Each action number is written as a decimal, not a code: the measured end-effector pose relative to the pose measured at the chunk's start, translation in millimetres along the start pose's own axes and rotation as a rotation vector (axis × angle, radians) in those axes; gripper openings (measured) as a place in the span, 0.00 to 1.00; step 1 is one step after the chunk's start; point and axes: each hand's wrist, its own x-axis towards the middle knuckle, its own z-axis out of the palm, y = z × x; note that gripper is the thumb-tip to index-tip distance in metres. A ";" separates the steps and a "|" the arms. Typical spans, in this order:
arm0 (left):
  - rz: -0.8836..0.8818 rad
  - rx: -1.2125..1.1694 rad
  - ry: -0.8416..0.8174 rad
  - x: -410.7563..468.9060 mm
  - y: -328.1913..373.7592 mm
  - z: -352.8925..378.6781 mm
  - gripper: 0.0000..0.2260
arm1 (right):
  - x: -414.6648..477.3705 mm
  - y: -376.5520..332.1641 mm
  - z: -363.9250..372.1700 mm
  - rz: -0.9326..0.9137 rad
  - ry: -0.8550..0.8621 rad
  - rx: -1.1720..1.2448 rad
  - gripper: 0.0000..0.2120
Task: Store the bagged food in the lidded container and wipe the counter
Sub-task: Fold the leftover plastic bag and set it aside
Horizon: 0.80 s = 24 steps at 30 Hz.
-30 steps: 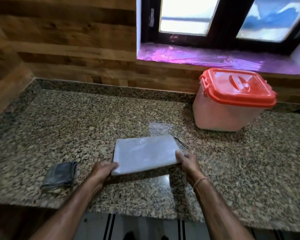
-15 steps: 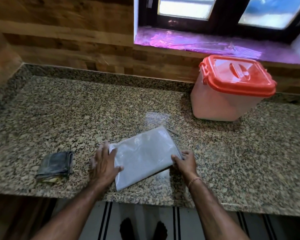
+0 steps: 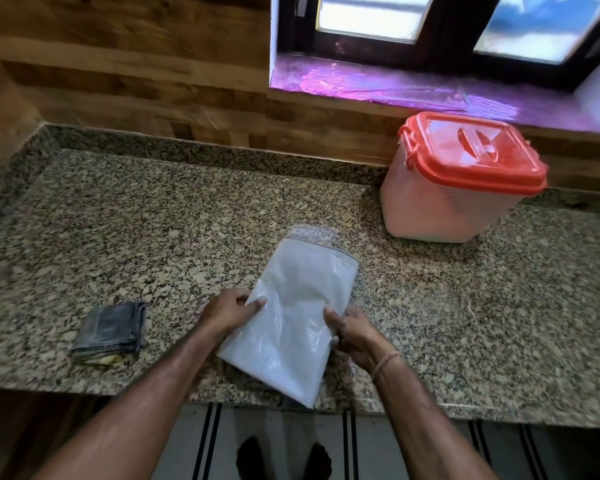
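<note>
White bag (image 3: 293, 317) sits low centre of the frame on the granite counter (image 3: 187, 237), tilted, near corner at the front edge. Left hand (image 3: 227, 311) pinches its left side, thumb on top; right hand (image 3: 352, 332) clasps the right side, fingers curled around it. Container (image 3: 440, 202), red lid (image 3: 471, 154) on, upper right, well apart. Folded cloth (image 3: 111, 329) lies lower left.

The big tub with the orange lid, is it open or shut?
Shut: the orange plastic lid sits flat on the translucent tub.
</note>
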 end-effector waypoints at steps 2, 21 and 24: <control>-0.035 -0.225 -0.163 -0.4 10.3 -12.2 0.16 | -5.1 -12.9 -4.7 -0.017 -0.081 -0.090 0.13; -0.037 -0.954 0.588 -181.5 -17.4 -10.5 0.09 | -67.7 -9.3 80.5 -0.299 -0.142 0.066 0.18; -0.037 -0.965 0.760 -239.0 -48.1 8.3 0.06 | -92.7 20.9 91.2 -0.104 -0.330 0.025 0.11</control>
